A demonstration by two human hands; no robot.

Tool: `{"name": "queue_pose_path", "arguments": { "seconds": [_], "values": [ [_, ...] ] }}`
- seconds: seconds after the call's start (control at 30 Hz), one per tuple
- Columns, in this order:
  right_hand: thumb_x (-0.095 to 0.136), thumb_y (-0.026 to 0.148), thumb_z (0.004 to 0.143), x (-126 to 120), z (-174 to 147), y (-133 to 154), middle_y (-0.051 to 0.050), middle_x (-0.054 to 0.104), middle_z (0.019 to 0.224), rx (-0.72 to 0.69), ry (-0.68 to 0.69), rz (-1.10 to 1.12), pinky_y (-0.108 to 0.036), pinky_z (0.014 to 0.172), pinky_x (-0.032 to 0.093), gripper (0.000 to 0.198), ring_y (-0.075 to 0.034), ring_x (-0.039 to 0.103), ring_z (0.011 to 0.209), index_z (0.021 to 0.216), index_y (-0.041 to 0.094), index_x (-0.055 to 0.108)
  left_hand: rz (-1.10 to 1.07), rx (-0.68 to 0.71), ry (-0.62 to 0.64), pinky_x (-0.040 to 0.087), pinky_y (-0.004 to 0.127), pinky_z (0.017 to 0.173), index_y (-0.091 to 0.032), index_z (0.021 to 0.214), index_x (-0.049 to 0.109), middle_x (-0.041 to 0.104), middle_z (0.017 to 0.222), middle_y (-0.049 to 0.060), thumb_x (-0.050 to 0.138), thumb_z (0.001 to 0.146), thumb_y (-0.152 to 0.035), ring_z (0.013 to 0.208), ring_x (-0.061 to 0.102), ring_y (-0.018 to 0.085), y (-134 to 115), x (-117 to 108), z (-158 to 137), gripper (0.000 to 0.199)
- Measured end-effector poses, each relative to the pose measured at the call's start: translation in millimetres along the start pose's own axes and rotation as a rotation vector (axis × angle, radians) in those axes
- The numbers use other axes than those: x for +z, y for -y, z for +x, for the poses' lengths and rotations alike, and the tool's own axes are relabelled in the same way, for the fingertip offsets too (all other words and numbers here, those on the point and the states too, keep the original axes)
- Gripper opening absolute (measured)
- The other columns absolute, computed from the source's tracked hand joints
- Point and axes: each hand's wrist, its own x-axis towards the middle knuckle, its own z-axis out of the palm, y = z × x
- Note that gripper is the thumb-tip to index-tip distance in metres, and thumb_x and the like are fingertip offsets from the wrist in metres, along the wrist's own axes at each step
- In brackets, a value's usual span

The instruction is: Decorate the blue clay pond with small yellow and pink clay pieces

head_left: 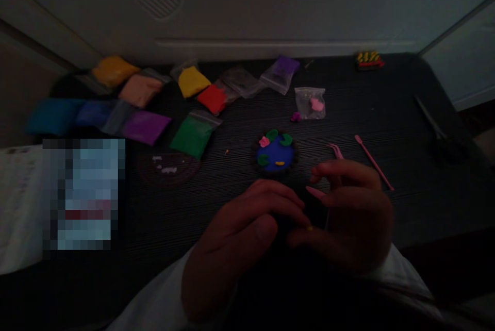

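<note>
A tiny yellow clay bit (310, 228) sits on the thumb of my right hand (356, 212), with a fingertip of my left hand (243, 233) against it. The left fingers stretch out side by side, while the right fingers curl apart above the thumb. Close to the right fingertips shows a pink pointed tool (315, 193); whether they hold it I cannot tell. Beyond the hands lies a round clay pond (277, 151), blue with a dark beaded rim, green leaves, a pink flower and a yellow piece. Pink tweezers (334, 150) lie partly behind the right hand.
Bags of coloured clay, among them a green bag (193, 134), stretch along the back and left. A clear plate (169, 179) holds pale scraps. Rightward lie a pink stick tool (374, 162) and scissors (436, 130). Paper (19, 207) lies at left; a wall stands behind.
</note>
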Motion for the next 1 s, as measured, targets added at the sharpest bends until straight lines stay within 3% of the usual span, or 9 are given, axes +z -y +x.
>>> {"name": "queue_pose_path", "arguments": {
  "seconds": [0.3, 0.47, 0.6, 0.7, 1.0],
  "values": [
    [0.072, 0.025, 0.053, -5, 1, 4, -0.001, 0.044, 0.102, -0.028, 0.090, -0.057, -0.036, 0.076, 0.045, 0.029, -0.018, 0.047, 0.091, 0.071, 0.023, 0.049, -0.049, -0.016, -0.003, 0.038, 0.031, 0.084, -0.018, 0.087, 0.061, 0.058, 0.096, 0.007, 0.036, 0.080, -0.041, 0.096, 0.049, 0.020, 2, 1, -2, 0.034],
    [0.071, 0.022, 0.055, -6, 1, 5, -0.002, 0.046, 0.100, -0.051, 0.091, -0.090, -0.034, 0.077, 0.045, 0.026, -0.018, 0.046, 0.092, 0.073, 0.022, 0.052, -0.101, -0.049, -0.053, 0.037, 0.031, 0.083, -0.017, 0.084, 0.061, 0.058, 0.091, 0.006, 0.038, 0.080, -0.039, 0.092, 0.050, 0.020, 1, 3, -1, 0.032],
    [0.068, 0.021, 0.058, -6, 4, 6, -0.002, 0.048, 0.097, -0.076, 0.108, -0.107, -0.033, 0.076, 0.045, 0.023, -0.017, 0.047, 0.092, 0.076, 0.022, 0.054, -0.277, -0.174, -0.199, 0.037, 0.028, 0.074, -0.018, 0.071, 0.057, 0.055, 0.072, 0.000, 0.037, 0.082, -0.027, 0.077, 0.050, 0.014, 7, 3, 4, 0.025],
    [0.067, 0.020, 0.060, -6, 6, 6, -0.002, 0.049, 0.096, -0.089, 0.113, -0.114, -0.032, 0.075, 0.045, 0.019, -0.016, 0.048, 0.090, 0.075, 0.020, 0.054, -0.491, -0.155, -0.283, 0.035, 0.025, 0.061, -0.017, 0.060, 0.050, 0.044, 0.055, -0.003, 0.035, 0.082, -0.024, 0.060, 0.044, 0.010, 12, 2, 9, 0.028],
    [0.067, 0.021, 0.061, -5, 9, 7, -0.003, 0.052, 0.091, -0.099, 0.110, -0.130, -0.033, 0.074, 0.044, 0.016, -0.016, 0.049, 0.087, 0.072, 0.019, 0.055, -0.647, -0.139, -0.292, 0.034, 0.023, 0.056, -0.016, 0.059, 0.052, 0.042, 0.050, -0.003, 0.043, 0.078, -0.021, 0.054, 0.040, 0.008, 13, 1, 9, 0.022]
  ]
}}
